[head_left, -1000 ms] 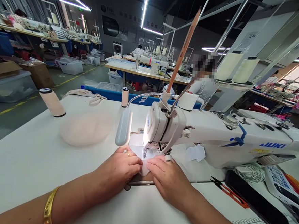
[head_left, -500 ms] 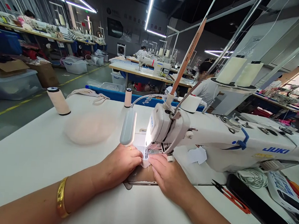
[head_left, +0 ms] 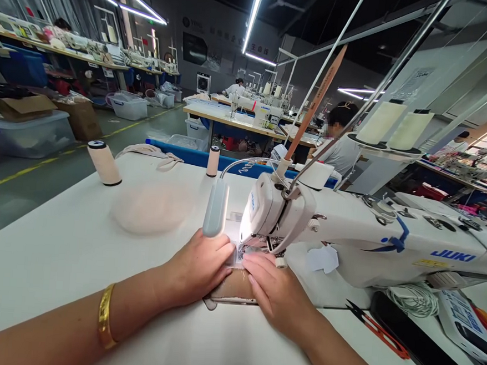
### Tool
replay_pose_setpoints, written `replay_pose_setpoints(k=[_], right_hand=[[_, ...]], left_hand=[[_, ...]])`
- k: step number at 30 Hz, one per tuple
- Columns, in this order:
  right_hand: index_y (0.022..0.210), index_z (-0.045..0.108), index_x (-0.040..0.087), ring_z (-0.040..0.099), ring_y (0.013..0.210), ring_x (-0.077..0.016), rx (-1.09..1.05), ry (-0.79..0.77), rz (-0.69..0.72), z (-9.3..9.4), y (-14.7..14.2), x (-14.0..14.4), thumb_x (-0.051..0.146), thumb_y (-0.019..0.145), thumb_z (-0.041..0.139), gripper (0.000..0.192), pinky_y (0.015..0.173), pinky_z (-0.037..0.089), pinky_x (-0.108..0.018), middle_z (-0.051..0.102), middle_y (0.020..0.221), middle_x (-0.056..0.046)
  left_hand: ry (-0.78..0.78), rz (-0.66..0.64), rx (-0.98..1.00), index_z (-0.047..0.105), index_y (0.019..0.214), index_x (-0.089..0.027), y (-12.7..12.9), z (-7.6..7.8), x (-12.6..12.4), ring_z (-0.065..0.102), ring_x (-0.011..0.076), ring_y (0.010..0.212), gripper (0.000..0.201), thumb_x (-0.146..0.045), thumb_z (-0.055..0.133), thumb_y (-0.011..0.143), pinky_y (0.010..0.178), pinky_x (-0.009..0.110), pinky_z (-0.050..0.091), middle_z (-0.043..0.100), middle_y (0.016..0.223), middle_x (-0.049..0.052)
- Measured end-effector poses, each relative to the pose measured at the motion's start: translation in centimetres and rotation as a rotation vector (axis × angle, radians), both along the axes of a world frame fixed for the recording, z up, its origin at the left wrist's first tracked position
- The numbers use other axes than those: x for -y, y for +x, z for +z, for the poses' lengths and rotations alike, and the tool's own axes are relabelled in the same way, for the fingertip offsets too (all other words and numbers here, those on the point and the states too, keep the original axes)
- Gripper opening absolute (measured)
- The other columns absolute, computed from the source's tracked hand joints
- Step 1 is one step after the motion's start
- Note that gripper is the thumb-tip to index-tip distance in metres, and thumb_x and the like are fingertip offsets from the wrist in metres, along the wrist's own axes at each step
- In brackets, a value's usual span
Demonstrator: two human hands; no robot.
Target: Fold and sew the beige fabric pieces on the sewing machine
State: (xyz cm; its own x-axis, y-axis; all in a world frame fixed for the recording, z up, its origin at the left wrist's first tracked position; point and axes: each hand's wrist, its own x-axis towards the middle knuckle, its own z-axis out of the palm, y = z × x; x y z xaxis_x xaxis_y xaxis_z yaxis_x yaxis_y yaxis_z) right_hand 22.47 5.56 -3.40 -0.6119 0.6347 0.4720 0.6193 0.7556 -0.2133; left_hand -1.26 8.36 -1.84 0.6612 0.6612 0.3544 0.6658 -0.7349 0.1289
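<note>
A white JUKI sewing machine point(head_left: 373, 236) stands on the white table point(head_left: 55, 247). My left hand point(head_left: 198, 265) and my right hand point(head_left: 275, 290) lie flat side by side just in front of the needle point(head_left: 242, 253). Their fingertips press a small pale fabric piece point(head_left: 235, 258) down under the presser foot. A tan piece point(head_left: 234, 287) lies between my hands on the machine bed. A gold bangle point(head_left: 105, 316) sits on my left wrist.
A gooseneck lamp point(head_left: 215, 208) hangs just above my left hand. A round beige pad point(head_left: 152, 208) and two thread cones point(head_left: 103, 163) point(head_left: 213, 161) sit at the left. Red-handled snips point(head_left: 377, 325) lie at the right. A seated person point(head_left: 342, 139) works behind the machine.
Both hands have slid forward toward the needle, pushing the pale piece further under the presser foot. More of the tan piece shows between them. The camera has drifted left.
</note>
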Motion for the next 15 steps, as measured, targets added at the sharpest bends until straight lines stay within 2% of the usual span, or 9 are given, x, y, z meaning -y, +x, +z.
replay_pose_setpoints(k=[2,5,7,10,13,15], right_hand=[[0.135,0.056,0.02,0.065,0.117,-0.0275,-0.029,-0.004,0.068,0.4,-0.2,0.3,0.009,0.101,0.046,0.036,0.093,0.058,-0.044,0.072,0.127,-0.012],[0.128,0.057,0.021,0.065,0.11,-0.0259,-0.024,-0.099,0.118,0.8,-0.4,0.7,0.016,0.103,0.047,0.027,0.09,0.056,-0.041,0.071,0.12,-0.011],[0.121,0.059,0.021,0.064,0.097,-0.0248,0.02,-0.147,0.094,1.0,-0.3,0.8,0.017,0.103,0.047,0.022,0.084,0.055,-0.04,0.071,0.108,-0.008],[0.106,0.063,0.021,0.059,0.085,-0.0237,0.103,-0.127,0.026,0.9,0.1,0.6,0.018,0.103,0.047,0.016,0.074,0.05,-0.038,0.067,0.094,-0.006],[0.092,0.062,0.021,0.059,0.091,-0.0242,0.108,-0.082,-0.006,0.6,0.4,0.5,0.016,0.102,0.05,0.017,0.077,0.049,-0.037,0.068,0.101,-0.007],[0.092,0.062,0.02,0.061,0.098,-0.0247,0.071,-0.062,0.009,0.5,0.6,0.5,0.012,0.1,0.051,0.015,0.084,0.049,-0.039,0.071,0.112,-0.007]], left_hand=[[-0.034,0.045,-0.028,0.059,0.081,-0.019,0.2,0.3,0.8,0.057,0.0226,0.075,0.012,-0.024,0.064,0.09,0.076,0.04,0.043,0.062,0.083,0.004],[-0.082,-0.022,0.067,0.061,0.075,-0.02,0.3,0.8,1.7,0.056,0.0229,0.08,0.016,-0.028,0.067,0.087,0.077,0.039,0.041,0.06,0.087,0.005],[-0.152,-0.088,0.109,0.063,0.077,-0.02,0.1,1.1,1.9,0.058,0.0235,0.087,0.014,-0.028,0.064,0.09,0.08,0.038,0.042,0.062,0.094,0.005],[-0.248,-0.115,0.077,0.059,0.077,-0.019,-0.4,1.4,1.6,0.057,0.0198,0.079,0.019,-0.021,0.054,0.095,0.071,0.033,0.042,0.062,0.088,0.004],[-0.193,-0.11,0.075,0.057,0.074,-0.019,-0.7,1.1,1.3,0.052,0.0178,0.069,0.021,-0.013,0.051,0.094,0.061,0.03,0.036,0.058,0.08,0.003],[-0.112,-0.146,0.104,0.058,0.073,-0.019,-0.6,0.7,1.3,0.052,0.0183,0.071,0.023,-0.009,0.052,0.093,0.062,0.031,0.038,0.06,0.081,0.004]])
